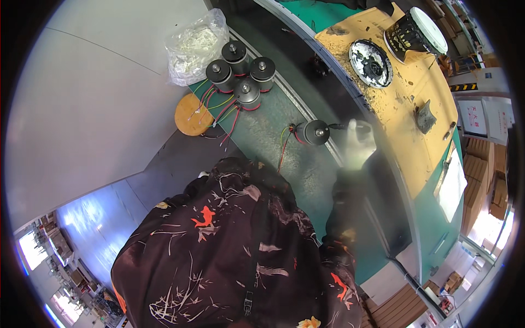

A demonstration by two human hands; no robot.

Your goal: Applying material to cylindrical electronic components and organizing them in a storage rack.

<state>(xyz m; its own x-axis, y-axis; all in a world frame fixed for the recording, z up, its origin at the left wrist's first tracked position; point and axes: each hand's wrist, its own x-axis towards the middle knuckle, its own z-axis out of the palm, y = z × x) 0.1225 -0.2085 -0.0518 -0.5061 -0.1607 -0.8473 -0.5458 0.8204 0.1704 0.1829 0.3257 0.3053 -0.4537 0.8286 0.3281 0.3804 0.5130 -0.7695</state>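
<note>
My right hand (359, 143), in a whitish glove, is closed on a thin dark tool (337, 126); glare blurs the hand, and the tool's kind is unclear. The tool's tip reaches the shaft end of a single black electric motor (311, 133) on the green bench. Red, yellow and green wires trail from this motor's other end. I cannot tell whether it stands or lies. Only a small whitish patch (203, 174) beside my left sleeve may be my left hand; its fingers are hidden. Several more black motors (248, 94) stand grouped, shafts up, at the bench's far left.
A clear bag of pale pieces (198, 46) and a round wooden stool top (192, 115) are near the motor group. To the right, stained cardboard (407, 93) bears a black-smeared lid (371, 63), a black tub (410, 35) and a dark scraper-like piece (425, 117). A metal rail (290, 90) edges the bench.
</note>
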